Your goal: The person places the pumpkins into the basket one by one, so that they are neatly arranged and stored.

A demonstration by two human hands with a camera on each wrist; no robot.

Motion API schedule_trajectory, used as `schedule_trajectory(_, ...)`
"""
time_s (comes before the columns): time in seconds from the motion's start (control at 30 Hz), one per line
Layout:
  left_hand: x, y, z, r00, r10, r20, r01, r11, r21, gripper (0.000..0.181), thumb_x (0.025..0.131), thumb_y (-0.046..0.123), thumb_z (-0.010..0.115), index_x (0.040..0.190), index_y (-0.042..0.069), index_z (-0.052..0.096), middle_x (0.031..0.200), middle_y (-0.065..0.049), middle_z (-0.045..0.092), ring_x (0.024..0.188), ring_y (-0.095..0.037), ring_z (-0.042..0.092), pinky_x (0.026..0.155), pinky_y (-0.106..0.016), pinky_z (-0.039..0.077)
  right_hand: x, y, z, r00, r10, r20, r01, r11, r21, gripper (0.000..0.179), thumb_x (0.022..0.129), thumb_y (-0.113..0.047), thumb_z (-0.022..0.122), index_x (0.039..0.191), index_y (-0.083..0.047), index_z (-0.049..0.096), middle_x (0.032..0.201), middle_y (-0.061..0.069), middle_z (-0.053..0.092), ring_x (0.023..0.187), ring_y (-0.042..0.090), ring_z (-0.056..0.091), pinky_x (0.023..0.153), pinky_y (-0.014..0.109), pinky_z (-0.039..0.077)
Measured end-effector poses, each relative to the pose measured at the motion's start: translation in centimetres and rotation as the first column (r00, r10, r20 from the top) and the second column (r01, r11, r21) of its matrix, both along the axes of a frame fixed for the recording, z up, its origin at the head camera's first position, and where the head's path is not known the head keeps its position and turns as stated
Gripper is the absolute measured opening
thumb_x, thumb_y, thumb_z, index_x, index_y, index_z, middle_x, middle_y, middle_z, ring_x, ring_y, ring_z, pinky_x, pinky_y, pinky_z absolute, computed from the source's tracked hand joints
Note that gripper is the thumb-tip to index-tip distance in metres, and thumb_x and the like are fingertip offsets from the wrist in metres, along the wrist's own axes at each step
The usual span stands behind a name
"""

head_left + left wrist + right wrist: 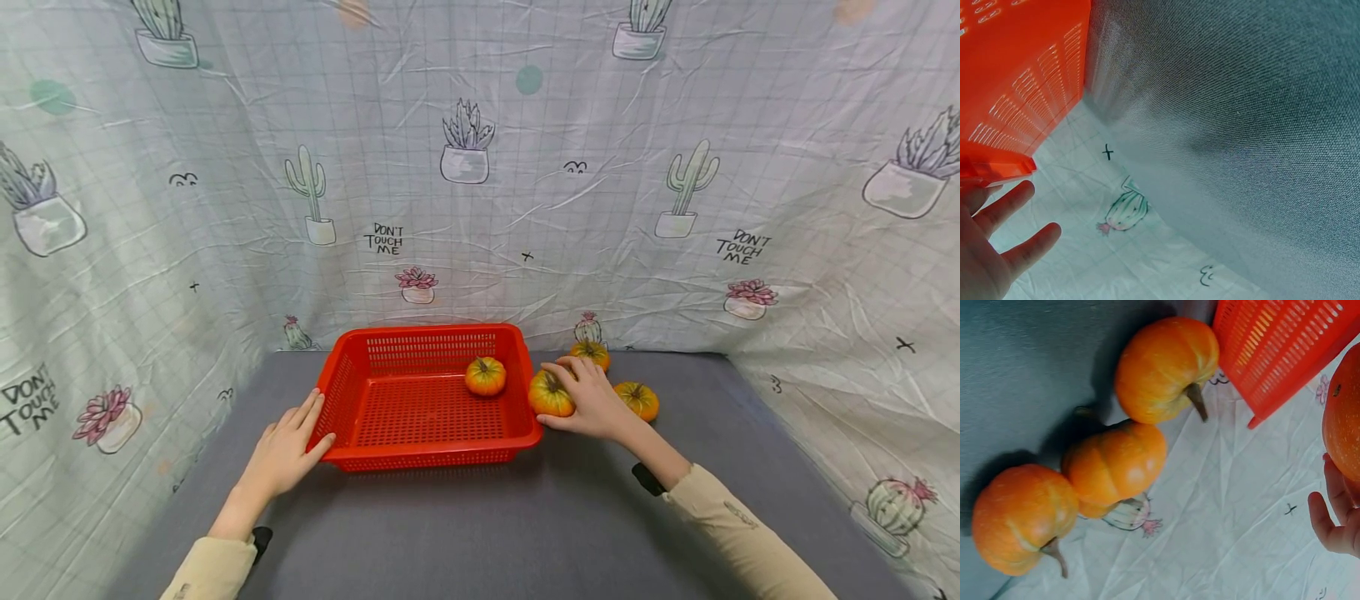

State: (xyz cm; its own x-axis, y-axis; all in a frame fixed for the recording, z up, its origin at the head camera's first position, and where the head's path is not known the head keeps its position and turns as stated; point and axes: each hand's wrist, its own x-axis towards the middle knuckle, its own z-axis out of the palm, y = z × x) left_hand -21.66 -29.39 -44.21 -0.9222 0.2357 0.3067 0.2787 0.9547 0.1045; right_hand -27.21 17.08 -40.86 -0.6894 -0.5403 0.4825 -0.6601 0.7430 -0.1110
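Observation:
My right hand (592, 402) holds a small orange-yellow pumpkin (550, 393) close beside the right rim of a red plastic basket (431, 447). Thumb and fingers curve round the fruit. At the right edge of the right wrist view, the held pumpkin (1344, 419) shows above the fingertips. Inside the basket, toward the right, sits another pumpkin (485, 377) with its stem up. My left hand (283, 454) rests at the basket's left rim, fingers and thumb extended. The left wrist view catches these fingers spread beside the basket's edge (1004, 169).
Right of the basket, a pumpkin (637, 402) and a farther pumpkin (591, 354) lie on the grey table (480, 533). The right wrist view shows a third loose pumpkin (1166, 369) beside them. A cactus-print cloth (465, 225) hangs behind and along both sides.

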Motion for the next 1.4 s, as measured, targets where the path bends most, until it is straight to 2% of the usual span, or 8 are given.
schedule_trajectory(0.23,0.0,0.0,0.0,1.000,0.001,0.001,-0.001,1.000,0.006,0.067,0.086,0.037,0.051,0.138,0.000,0.030,0.144,-0.018,0.029,0.119,-0.034,0.038,0.083,-0.055,0.038,-0.3,-1.5,1.1,0.999,0.038,-0.001,-0.038,0.999,0.033,0.074,0.069,-0.055,0.066,0.128,-0.014,0.047,0.110,0.008,0.051,0.092,0.022,0.040,0.078,0.040,0.035)
schedule_trajectory(0.53,-0.1,0.0,0.0,1.000,-0.001,-0.007,0.001,1.000,0.004,0.067,0.086,0.037,0.051,0.138,0.000,0.030,0.143,-0.018,0.030,0.118,-0.034,0.039,0.082,-0.054,0.038,-0.8,-3.5,1.7,0.998,0.060,-0.007,-0.060,0.995,0.076,0.073,0.070,-0.055,0.064,0.129,-0.016,0.044,0.115,0.010,0.049,0.098,0.024,0.040,0.080,0.040,0.034)
schedule_trajectory(0.63,-0.1,0.0,-0.1,1.000,-0.001,-0.012,0.001,1.000,0.004,0.067,0.085,0.037,0.051,0.138,0.001,0.030,0.143,-0.018,0.030,0.118,-0.033,0.039,0.082,-0.054,0.038,-1.1,-4.0,1.8,0.998,0.067,0.015,-0.068,0.995,0.079,0.076,0.071,-0.056,0.063,0.132,-0.017,0.041,0.117,0.010,0.048,0.099,0.024,0.039,0.081,0.040,0.034)
schedule_trajectory(0.87,0.0,0.0,-0.1,1.000,0.000,-0.014,0.000,1.000,0.004,0.067,0.085,0.037,0.052,0.138,0.001,0.031,0.143,-0.018,0.031,0.117,-0.033,0.039,0.082,-0.054,0.039,-1.9,-5.2,1.3,0.996,0.047,0.072,-0.057,0.989,0.139,0.083,0.072,-0.061,0.059,0.136,-0.014,0.035,0.123,0.007,0.047,0.103,0.022,0.038,0.083,0.040,0.033)
schedule_trajectory(1.1,0.1,0.0,-0.1,1.000,0.001,-0.011,-0.001,1.000,0.003,0.067,0.085,0.037,0.052,0.138,0.000,0.031,0.143,-0.018,0.031,0.117,-0.034,0.039,0.082,-0.054,0.039,-3.0,-6.3,0.4,0.993,0.060,0.097,-0.076,0.982,0.171,0.080,0.072,-0.058,0.061,0.132,-0.010,0.038,0.124,0.006,0.045,0.099,0.021,0.036,0.080,0.041,0.031)
schedule_trajectory(1.4,0.0,-0.1,0.0,1.000,-0.002,-0.005,0.002,1.000,0.003,0.066,0.086,0.036,0.051,0.138,0.000,0.030,0.143,-0.018,0.030,0.118,-0.035,0.039,0.083,-0.055,0.038,-4.2,-7.7,0.1,0.992,0.032,0.124,-0.067,0.957,0.284,0.079,0.074,-0.060,0.058,0.128,-0.006,0.039,0.121,0.010,0.044,0.098,0.024,0.036,0.080,0.043,0.029)
